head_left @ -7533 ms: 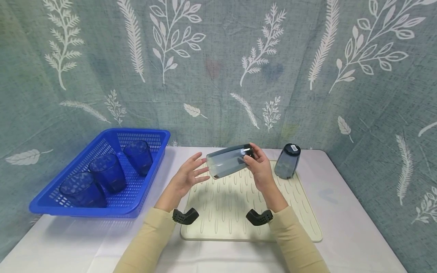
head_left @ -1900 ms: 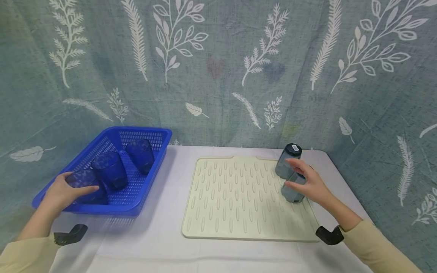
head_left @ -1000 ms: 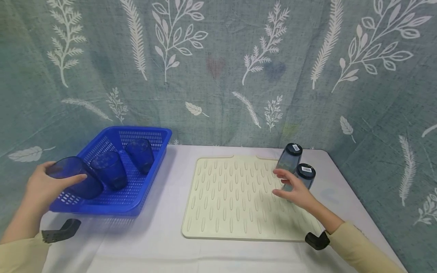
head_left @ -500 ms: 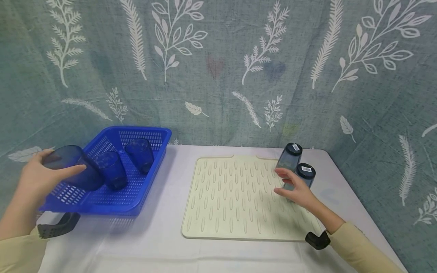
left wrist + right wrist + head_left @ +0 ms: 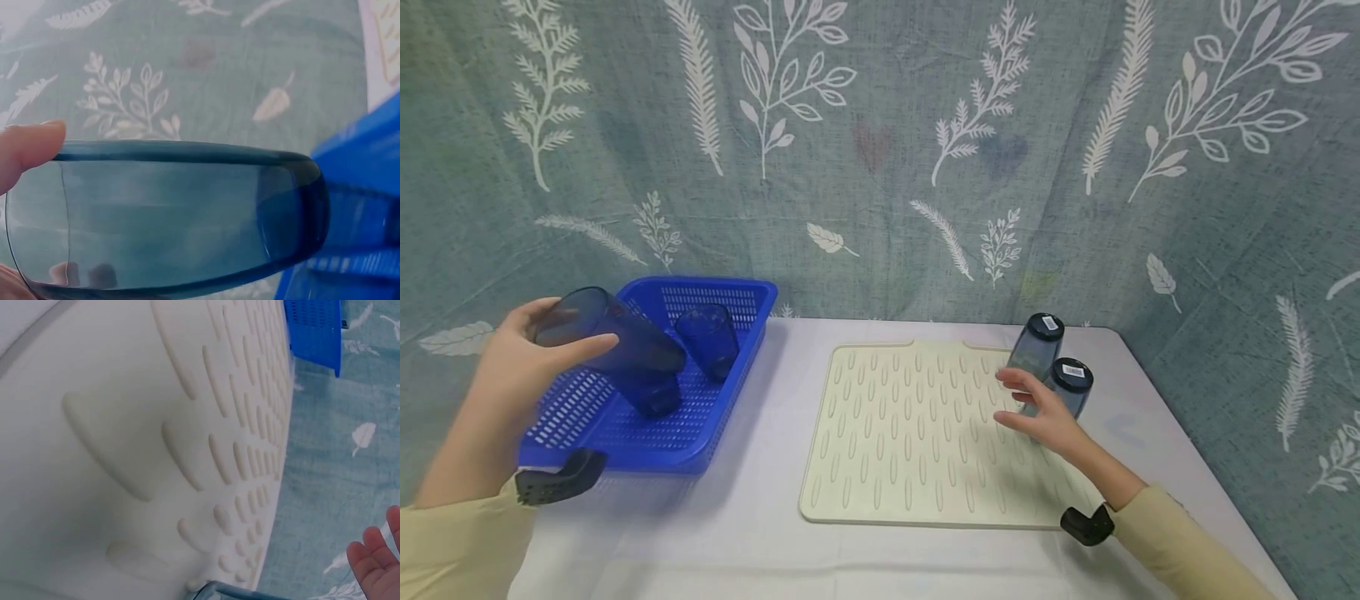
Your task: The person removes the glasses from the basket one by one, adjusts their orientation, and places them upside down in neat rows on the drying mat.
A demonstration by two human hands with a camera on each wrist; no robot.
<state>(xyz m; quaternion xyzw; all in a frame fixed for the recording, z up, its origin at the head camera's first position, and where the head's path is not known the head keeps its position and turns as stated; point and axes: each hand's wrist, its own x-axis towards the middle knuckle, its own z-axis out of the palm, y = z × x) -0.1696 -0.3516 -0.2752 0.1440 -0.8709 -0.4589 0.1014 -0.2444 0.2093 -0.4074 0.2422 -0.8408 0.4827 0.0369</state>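
Note:
My left hand grips a smoky blue drinking glass near its rim. Lying tilted, its dark base to the right, the glass is raised over the blue basket. In the left wrist view my thumb presses on the side of the glass. Two more glasses lean inside the basket: one partly behind the held glass, the other farther back. Over the mat's right side, my right hand is held with fingers apart, holding nothing. Close behind it, two glasses stand upside down, labels on their bases.
A cream ridged drying mat lies on the white-covered table, right of the basket. Patterned cloth hangs behind and at both sides. Glass bottom edge shows low in the right wrist view.
The glass both hands held earlier now stands upside down beside the first, released by the right hand. The left hand has gripped a basket glass, lifted it and moved it right.

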